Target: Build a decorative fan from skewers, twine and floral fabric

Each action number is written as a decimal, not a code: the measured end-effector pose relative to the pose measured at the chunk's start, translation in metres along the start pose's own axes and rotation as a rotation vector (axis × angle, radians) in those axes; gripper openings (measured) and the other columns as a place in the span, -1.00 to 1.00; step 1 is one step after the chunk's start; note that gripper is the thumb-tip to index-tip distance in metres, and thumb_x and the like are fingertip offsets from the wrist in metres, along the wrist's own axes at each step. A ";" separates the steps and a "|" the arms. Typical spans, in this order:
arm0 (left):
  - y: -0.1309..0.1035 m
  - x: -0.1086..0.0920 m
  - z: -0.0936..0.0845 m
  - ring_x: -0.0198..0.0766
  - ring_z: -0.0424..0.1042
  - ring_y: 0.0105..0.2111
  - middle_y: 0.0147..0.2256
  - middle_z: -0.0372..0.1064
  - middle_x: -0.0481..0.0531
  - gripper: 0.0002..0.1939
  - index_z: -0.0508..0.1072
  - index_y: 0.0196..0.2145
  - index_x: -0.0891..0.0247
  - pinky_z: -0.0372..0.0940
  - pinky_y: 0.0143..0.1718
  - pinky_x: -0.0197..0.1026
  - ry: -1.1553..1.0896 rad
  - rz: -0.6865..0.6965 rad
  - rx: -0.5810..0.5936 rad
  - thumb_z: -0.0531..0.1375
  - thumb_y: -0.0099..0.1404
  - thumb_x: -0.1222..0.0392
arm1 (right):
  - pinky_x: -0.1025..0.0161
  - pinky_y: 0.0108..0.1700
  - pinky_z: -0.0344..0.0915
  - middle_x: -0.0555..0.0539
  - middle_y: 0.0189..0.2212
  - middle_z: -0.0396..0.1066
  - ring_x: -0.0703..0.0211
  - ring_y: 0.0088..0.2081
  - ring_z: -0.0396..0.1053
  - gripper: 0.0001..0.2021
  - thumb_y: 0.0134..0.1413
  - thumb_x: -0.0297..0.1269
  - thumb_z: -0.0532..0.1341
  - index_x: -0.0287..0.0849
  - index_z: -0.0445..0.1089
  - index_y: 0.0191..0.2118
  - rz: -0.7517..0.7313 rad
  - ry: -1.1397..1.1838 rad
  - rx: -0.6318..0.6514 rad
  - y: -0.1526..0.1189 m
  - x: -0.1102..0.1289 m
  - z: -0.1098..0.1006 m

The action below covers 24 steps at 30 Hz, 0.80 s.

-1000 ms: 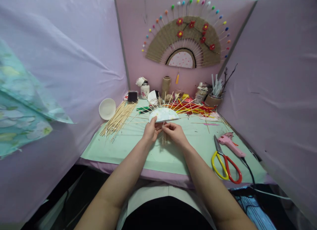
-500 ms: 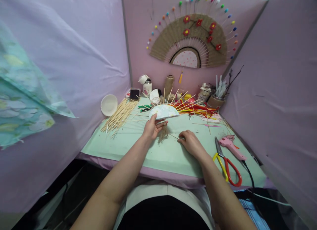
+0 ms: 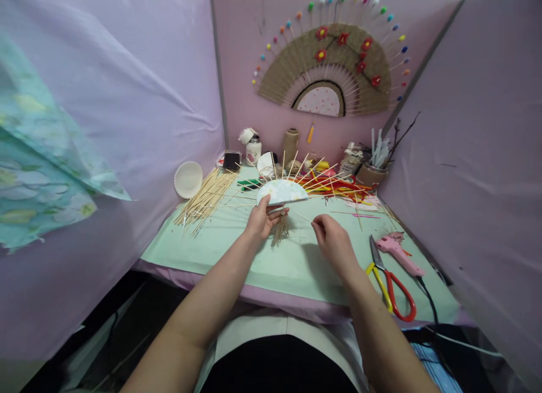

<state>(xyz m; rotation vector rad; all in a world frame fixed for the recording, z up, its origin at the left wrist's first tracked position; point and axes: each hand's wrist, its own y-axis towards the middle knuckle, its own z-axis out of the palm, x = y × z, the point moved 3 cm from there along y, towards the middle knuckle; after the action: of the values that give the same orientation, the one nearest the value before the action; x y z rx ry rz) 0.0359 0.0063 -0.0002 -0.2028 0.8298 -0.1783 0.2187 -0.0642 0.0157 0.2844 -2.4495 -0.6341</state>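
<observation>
A pale blue floral half-disc [image 3: 283, 191] with thin wooden sticks fanning out of its curved edge is held up over the table. My left hand [image 3: 265, 219] grips its lower left edge, thumb on the front and fingers beneath. Brown frayed twine [image 3: 280, 231] hangs below the half-disc by those fingers. To the right, my right hand [image 3: 332, 238] pinches the end of a thin strand [image 3: 303, 217] that runs left toward the twine and my left hand.
Loose sticks [image 3: 207, 201] and a white dish [image 3: 188, 179] lie left. Red and yellow strips [image 3: 339, 185] lie behind. Scissors [image 3: 387, 280] and a pink glue gun [image 3: 400, 256] are at the right. A large fan [image 3: 330, 65] hangs on the back wall.
My right hand has moved slightly up and to the right with the strand, which now slants higher. My left hand still holds the half-disc; the whole view has shifted slightly.
</observation>
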 end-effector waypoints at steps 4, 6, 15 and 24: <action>-0.001 0.000 0.001 -0.13 0.57 -0.44 -0.41 0.52 0.14 -0.78 0.42 -0.24 0.36 0.42 -0.31 -0.14 0.015 -0.005 0.011 0.09 0.35 0.13 | 0.22 -0.27 0.16 -0.10 -0.41 0.39 0.10 -0.37 0.30 -0.81 0.27 -0.21 0.02 -0.10 0.27 -0.34 -0.036 0.016 -0.051 0.009 0.011 0.005; -0.002 0.000 0.002 -0.15 0.56 -0.44 -0.41 0.52 0.14 -0.78 0.43 -0.25 0.36 0.41 -0.32 -0.17 0.024 -0.005 0.013 0.09 0.35 0.13 | 0.22 -0.28 0.16 -0.10 -0.41 0.39 0.11 -0.37 0.30 -0.81 0.27 -0.21 0.02 -0.11 0.26 -0.34 -0.041 0.005 -0.055 0.012 0.012 0.006; -0.004 0.000 0.005 -0.15 0.56 -0.48 -0.44 0.52 0.10 -0.81 0.41 -0.27 0.33 0.41 -0.42 -0.21 0.027 -0.007 0.023 0.09 0.35 0.15 | 0.21 -0.27 0.15 -0.11 -0.41 0.39 0.10 -0.36 0.29 -0.82 0.26 -0.25 0.02 -0.12 0.28 -0.34 -0.061 -0.046 -0.052 0.018 0.014 0.007; -0.003 0.001 0.004 -0.16 0.56 -0.48 -0.42 0.54 0.14 -0.76 0.41 -0.14 0.37 0.42 -0.35 -0.19 0.078 0.012 0.064 0.13 0.30 0.16 | 0.21 -0.26 0.17 -0.09 -0.43 0.39 0.09 -0.35 0.29 -0.81 0.28 -0.31 0.03 -0.13 0.30 -0.37 -0.189 -0.126 -0.169 0.016 0.014 0.007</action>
<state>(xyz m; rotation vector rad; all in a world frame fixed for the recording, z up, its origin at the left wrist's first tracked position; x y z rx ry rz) 0.0392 0.0032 0.0029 -0.1318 0.9011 -0.2024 0.2025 -0.0524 0.0259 0.4220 -2.4872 -0.9609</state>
